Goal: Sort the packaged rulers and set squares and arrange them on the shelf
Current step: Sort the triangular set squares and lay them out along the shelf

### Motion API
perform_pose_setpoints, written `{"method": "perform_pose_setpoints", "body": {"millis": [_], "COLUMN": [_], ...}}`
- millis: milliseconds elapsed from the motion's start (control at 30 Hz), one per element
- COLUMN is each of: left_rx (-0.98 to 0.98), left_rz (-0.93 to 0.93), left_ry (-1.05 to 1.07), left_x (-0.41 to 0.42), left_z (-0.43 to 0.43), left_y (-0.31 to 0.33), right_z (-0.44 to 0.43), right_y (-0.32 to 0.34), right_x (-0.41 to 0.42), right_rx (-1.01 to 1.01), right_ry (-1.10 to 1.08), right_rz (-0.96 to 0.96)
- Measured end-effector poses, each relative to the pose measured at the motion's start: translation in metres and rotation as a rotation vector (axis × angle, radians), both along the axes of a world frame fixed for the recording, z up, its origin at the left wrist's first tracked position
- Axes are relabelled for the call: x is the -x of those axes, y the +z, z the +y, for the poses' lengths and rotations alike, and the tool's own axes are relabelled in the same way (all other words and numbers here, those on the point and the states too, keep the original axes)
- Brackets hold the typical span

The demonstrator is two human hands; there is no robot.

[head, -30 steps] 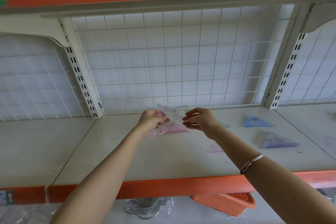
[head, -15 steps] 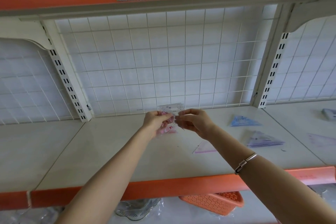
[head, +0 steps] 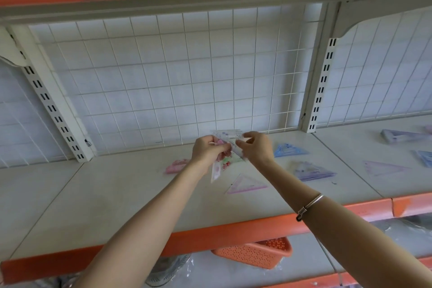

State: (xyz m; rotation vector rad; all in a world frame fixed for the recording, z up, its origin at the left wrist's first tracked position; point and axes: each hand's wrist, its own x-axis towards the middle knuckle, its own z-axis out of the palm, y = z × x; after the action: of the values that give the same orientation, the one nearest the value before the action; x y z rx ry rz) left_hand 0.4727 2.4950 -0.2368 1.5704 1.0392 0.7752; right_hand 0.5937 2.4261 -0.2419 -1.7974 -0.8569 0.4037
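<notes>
A bundle of packaged rulers (head: pixel 226 159) is gripped by the curled fingers (head: pixel 223 147) of the left hand (head: pixel 207 152) and pinched near its top by the right hand (head: pixel 257 147), just above the shelf (head: pixel 117 194). Around it a pink set square (head: pixel 176 166), a violet set square (head: pixel 245 186) and a blue set square (head: pixel 289 150) are laid flat.

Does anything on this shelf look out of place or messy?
Yes. The set squares lie scattered at differing angles: pink set square, blue set square, purple stack, clear set square nearest the front. Nothing looks damaged.
</notes>
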Motion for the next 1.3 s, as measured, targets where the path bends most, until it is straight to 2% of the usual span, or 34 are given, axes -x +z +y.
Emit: {"method": "perform_pose_setpoints", "body": {"millis": [67,233,500,800,1067,1300], "left_rx": [-0.065,-0.146,-0.148,-0.162,-0.373,-0.381], "left_rz": [0.04,0.076,0.059,0.051,0.157,0.152], "left_ry": [-0.011,-0.056,-0.102,-0.203,-0.137,-0.118], "left_x": [-0.009,-0.028,-0.051,-0.079,-0.1,-0.11], "left_z": [-0.002,-0.014,-0.026,-0.037,-0.035,-0.032], "left_y": [0.0,0.004,0.003,0.004,-0.003,-0.007], "right_z": [-0.006,-0.015,-0.028,-0.048,-0.073,-0.089], "right_y": [0.001,0.002,0.002,0.003,0.002,0.0], "right_x": [-0.008,-0.024,-0.053,-0.081,-0.132,-0.149], "right_rx": [0.005,0.008,-0.017,0.007,0.252,0.453], "right_ry": [-0.039,-0.119,-0.147,-0.196,-0.218,-0.007], "right_rz": [-0.076,-0.103,-0.014,-0.118,-0.323,-0.358]}}
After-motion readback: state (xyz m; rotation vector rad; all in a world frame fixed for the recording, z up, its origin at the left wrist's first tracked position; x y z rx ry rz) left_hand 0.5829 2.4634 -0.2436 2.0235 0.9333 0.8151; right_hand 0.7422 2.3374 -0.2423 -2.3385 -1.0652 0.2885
